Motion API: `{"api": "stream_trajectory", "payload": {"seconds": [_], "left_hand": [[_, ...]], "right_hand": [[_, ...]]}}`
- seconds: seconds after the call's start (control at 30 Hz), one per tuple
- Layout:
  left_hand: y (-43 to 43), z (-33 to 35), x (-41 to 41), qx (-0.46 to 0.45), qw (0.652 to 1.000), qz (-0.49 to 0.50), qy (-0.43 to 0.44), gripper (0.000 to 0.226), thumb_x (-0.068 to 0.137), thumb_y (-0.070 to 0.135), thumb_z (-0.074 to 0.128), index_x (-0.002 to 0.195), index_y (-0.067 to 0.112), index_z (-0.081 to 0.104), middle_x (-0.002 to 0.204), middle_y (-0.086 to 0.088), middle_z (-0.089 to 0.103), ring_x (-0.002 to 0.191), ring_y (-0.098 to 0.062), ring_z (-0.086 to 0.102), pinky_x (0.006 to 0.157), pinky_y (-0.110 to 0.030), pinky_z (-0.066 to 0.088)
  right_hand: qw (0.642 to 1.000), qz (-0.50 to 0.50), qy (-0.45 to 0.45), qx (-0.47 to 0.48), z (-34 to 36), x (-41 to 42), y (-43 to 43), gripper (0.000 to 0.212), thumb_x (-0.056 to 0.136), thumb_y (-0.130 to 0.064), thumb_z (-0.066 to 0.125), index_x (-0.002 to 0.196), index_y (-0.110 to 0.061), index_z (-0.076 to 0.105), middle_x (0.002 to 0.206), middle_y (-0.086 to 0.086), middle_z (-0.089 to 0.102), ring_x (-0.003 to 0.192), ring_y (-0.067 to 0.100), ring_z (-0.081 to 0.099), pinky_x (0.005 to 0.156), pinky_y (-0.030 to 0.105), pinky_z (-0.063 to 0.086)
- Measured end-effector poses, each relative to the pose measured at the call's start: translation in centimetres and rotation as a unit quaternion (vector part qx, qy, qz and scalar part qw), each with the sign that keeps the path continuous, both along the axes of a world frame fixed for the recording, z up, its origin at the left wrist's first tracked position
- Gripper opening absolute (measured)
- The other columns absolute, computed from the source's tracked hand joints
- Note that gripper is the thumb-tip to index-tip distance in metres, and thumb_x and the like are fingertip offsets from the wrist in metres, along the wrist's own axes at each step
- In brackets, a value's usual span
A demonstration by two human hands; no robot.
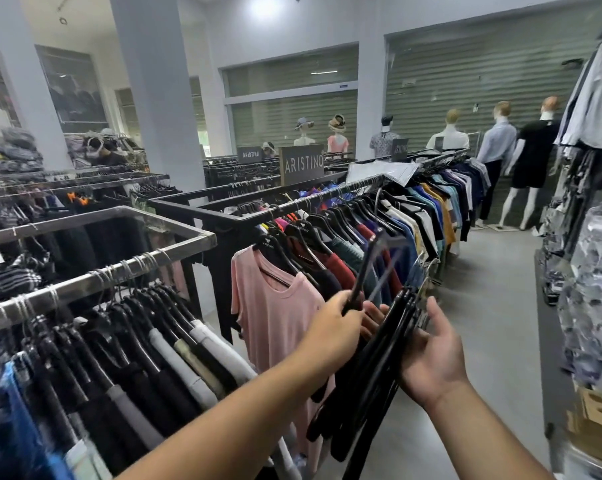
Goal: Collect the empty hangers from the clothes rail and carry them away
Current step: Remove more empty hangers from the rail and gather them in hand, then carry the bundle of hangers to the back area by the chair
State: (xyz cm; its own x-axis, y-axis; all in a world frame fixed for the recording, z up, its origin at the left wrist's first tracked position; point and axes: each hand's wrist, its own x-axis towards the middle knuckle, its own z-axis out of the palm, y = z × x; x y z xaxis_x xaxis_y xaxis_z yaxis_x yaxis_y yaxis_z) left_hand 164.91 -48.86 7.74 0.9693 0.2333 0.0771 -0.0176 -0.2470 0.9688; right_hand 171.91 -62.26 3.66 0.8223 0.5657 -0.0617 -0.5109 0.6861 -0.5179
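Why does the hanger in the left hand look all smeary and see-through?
Head view: the hanger that the left hand grips is motion-blurred, so shirts show through it, while the hanger stack in the right hand looks sharper; the ceiling light glares white; the wide lens bends the grey rail.

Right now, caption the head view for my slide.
Left hand holds one black hanger beside the hanger stack in the right hand.

Grey floor (493, 289), white pillar (157, 98), roller shutters (483, 71) (all down).
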Motion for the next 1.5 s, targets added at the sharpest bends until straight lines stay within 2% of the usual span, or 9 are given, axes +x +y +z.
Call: {"api": "stream_trajectory", "payload": {"seconds": [0.1, 0.3, 0.47, 0.7, 0.87, 1.07, 1.23, 1.37, 1.5], "left_hand": [[-0.1, -1.7, 0.0, 0.123, 0.992, 0.002, 0.002, 0.028, 0.093, 0.028, 0.049, 0.109, 0.025, 0.072, 0.112, 0.002, 0.077, 0.101, -0.011, 0.066, 0.1, -0.037, 0.052], [-0.2, -3.0, -2.0, 0.283, 0.957, -0.014, 0.059, 0.066, 0.073, 0.079, 0.06, 0.116, 0.029, 0.059, 0.114, 0.004, 0.065, 0.106, -0.015, 0.065, 0.096, -0.038, 0.054], [0.7, -3.4, -2.4, 0.313, 0.925, -0.081, 0.198, 0.083, 0.064, 0.058, 0.084, 0.126, 0.024, 0.041, 0.119, 0.001, 0.066, 0.108, -0.019, 0.067, 0.093, -0.036, 0.057], [-0.6, -4.4, -3.6, 0.275, 0.957, 0.093, 0.017, 0.058, 0.071, 0.044, 0.064, 0.124, 0.031, 0.045, 0.115, 0.007, 0.065, 0.106, -0.024, 0.068, 0.081, -0.035, 0.053], [3.2, -4.3, -6.4, 0.168, 0.97, 0.175, -0.005, 0.05, 0.068, 0.039, 0.069, 0.113, 0.034, 0.048, 0.094, 0.006, 0.069, 0.088, -0.011, 0.069, 0.073, -0.029, 0.057], [8.2, -2.8, -15.9, 0.094, 0.938, 0.317, -0.101, 0.046, 0.077, 0.028, 0.079, 0.117, 0.03, 0.056, 0.102, 0.004, 0.077, 0.095, -0.008, 0.074, 0.084, -0.038, 0.06], [11.3, -0.5, -29.1, 0.081, 0.888, 0.426, -0.154, 0.047, 0.077, 0.025, 0.08, 0.118, 0.029, 0.057, 0.108, 0.007, 0.078, 0.102, -0.012, 0.074, 0.091, -0.047, 0.059], [12.6, 0.7, -42.7, 0.064, 0.837, 0.511, -0.187, 0.046, 0.07, 0.03, 0.081, 0.11, 0.031, 0.06, 0.095, 0.017, 0.079, 0.087, -0.003, 0.073, 0.074, -0.022, 0.056], [12.9, 1.8, -57.5, 0.064, 0.772, 0.603, -0.191, 0.039, 0.061, 0.02, 0.075, 0.095, 0.034, 0.062, 0.069, 0.014, 0.072, 0.058, 0.007, 0.062, 0.057, -0.016, 0.047]], "right_hand": [[1.0, 0.001, -0.004, -0.002, 0.3, 0.2, 0.2, 0.076, 0.087, -0.057, 0.061, 0.121, 0.011, 0.066, 0.132, 0.033, 0.064, 0.114, 0.045, 0.068, 0.097, 0.053, 0.056], [1.0, -0.021, 0.003, -0.012, -0.2, -0.4, 0.9, 0.076, 0.091, -0.059, 0.056, 0.125, 0.008, 0.066, 0.129, 0.029, 0.067, 0.116, 0.046, 0.067, 0.093, 0.06, 0.056], [0.998, -0.047, -0.003, -0.05, -0.6, -0.6, 1.6, 0.079, 0.082, -0.061, 0.066, 0.124, 0.005, 0.067, 0.101, 0.023, 0.071, 0.098, 0.041, 0.071, 0.101, 0.055, 0.05], [0.991, -0.032, -0.08, -0.102, 2.4, -1.5, 4.7, 0.061, 0.084, -0.066, 0.061, 0.089, -0.007, 0.076, 0.081, 0.017, 0.067, 0.075, 0.029, 0.065, 0.086, 0.047, 0.056], [0.963, 0.013, -0.203, -0.179, 5.0, -4.3, 9.6, 0.073, 0.074, -0.068, 0.065, 0.111, -0.006, 0.07, 0.09, 0.013, 0.074, 0.082, 0.026, 0.073, 0.08, 0.044, 0.059], [0.865, 0.132, -0.405, -0.264, 9.8, -13.9, 16.5, 0.091, 0.072, -0.083, 0.052, 0.13, -0.013, 0.054, 0.123, -0.004, 0.064, 0.121, 0.016, 0.057, 0.112, 0.038, 0.039], [0.792, 0.211, -0.522, -0.234, 13.2, -26.4, 21.5, 0.091, 0.092, -0.072, 0.039, 0.158, -0.011, 0.028, 0.16, 0.001, 0.04, 0.149, 0.018, 0.032, 0.106, 0.019, 0.018], [0.731, 0.259, -0.605, -0.18, 14.9, -39.6, 25.1, 0.051, 0.095, -0.069, 0.043, 0.106, -0.023, 0.063, 0.118, -0.011, 0.07, 0.108, 0.01, 0.064, 0.09, 0.011, 0.041], [0.654, 0.144, -0.736, -0.098, 14.6, -53.7, 27.9, 0.055, 0.098, -0.062, 0.047, 0.114, -0.014, 0.067, 0.102, 0.0, 0.076, 0.099, 0.014, 0.069, 0.089, 0.033, 0.051]]}}
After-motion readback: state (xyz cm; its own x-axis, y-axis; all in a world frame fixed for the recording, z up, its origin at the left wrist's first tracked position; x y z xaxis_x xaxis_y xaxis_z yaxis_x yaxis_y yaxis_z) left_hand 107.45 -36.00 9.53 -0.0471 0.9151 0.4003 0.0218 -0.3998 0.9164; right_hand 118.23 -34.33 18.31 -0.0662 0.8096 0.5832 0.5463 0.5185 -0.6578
